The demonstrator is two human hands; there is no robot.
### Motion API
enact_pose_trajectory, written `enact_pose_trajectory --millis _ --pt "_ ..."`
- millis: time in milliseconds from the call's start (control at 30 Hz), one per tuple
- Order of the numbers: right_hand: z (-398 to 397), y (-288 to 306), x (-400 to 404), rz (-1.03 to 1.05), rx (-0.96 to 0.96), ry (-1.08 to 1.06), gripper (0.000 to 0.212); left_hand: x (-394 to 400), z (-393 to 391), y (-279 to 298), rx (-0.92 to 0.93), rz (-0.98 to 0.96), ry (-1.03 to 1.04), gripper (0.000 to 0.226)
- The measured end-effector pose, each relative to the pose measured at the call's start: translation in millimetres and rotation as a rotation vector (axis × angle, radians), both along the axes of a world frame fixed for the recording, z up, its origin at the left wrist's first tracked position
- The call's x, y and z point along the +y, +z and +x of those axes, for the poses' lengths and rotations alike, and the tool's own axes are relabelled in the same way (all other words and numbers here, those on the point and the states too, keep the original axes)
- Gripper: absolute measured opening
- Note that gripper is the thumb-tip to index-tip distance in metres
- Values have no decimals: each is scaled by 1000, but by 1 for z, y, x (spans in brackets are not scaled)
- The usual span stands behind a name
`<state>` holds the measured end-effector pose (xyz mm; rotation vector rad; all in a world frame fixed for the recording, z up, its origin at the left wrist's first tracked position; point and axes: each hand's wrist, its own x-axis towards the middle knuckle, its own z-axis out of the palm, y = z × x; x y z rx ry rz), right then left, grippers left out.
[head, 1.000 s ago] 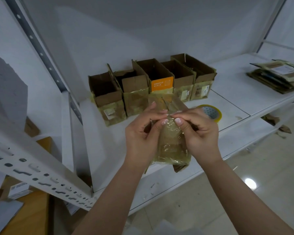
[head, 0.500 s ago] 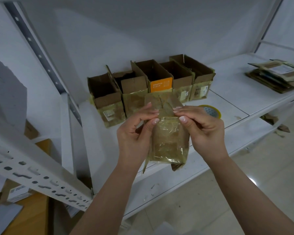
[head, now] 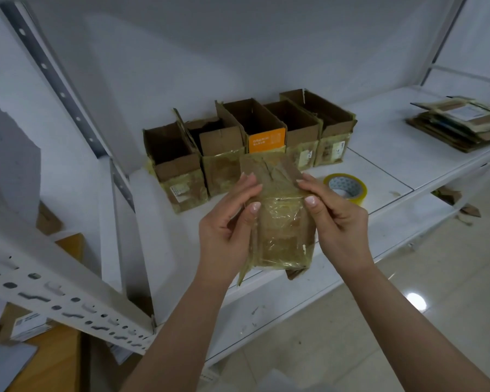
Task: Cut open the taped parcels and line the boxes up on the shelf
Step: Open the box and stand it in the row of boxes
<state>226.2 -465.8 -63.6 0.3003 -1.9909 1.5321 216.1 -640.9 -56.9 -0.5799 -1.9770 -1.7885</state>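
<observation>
Five opened boxes [head: 246, 142] are already lined up in a row at the back of the shelf [head: 385, 162], flaps up and interiors showing; that part of the task is judged done for them. A sixth parcel [head: 280, 222], still wrapped in glossy tape, is held in the air in front of the shelf edge, between the row and the camera. Its top flaps are seen partly lifted and creased, so the opening is judged to be under way but not finished, and the box is not yet set in line. No blade is seen in either hand.

The parcel is gripped on its left side by the left hand [head: 227, 230], thumb on the near face and fingers curled behind the upper edge. The right side is held by the right hand [head: 340, 222] in the same way, thumb pressed on the front tape and fingers curled round the top corner. A tape roll [head: 345, 188] lies on the shelf just right of the hands, and a stack of flat card [head: 458, 123] sits well apart at the far right.

Compared with half a second ago, the two hands are spread further apart, the thumbs are moved out to the parcel's sides, and more of the top flaps is exposed. The row of boxes and the tape roll are unchanged.
</observation>
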Motion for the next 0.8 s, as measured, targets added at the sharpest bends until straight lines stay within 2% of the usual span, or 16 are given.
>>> enact_pose_trajectory --millis 133,300,433,500,600,733,800 --pt "0 0 -2 45 0 -63 28 5 -2 -1 32 -39 71 23" --pt "0 8 4 12 -58 -5 33 -4 -8 9 -3 -205 -7 15" --pt "-2 10 0 14 -62 38 37 -1 -12 19 76 -410 20 38" --pt "-4 8 1 -28 -82 81 39 1 -11 20 91 -347 51 34" --pt "-5 3 8 -197 -206 114 44 -4 -8 23 101 -166 98 30" --pt "-10 -3 13 -328 -352 -56 23 -5 -4 36 224 -60 158 31" --pt "-10 -1 11 -387 -423 -60 35 -2 -2 40 288 -51 156 31"
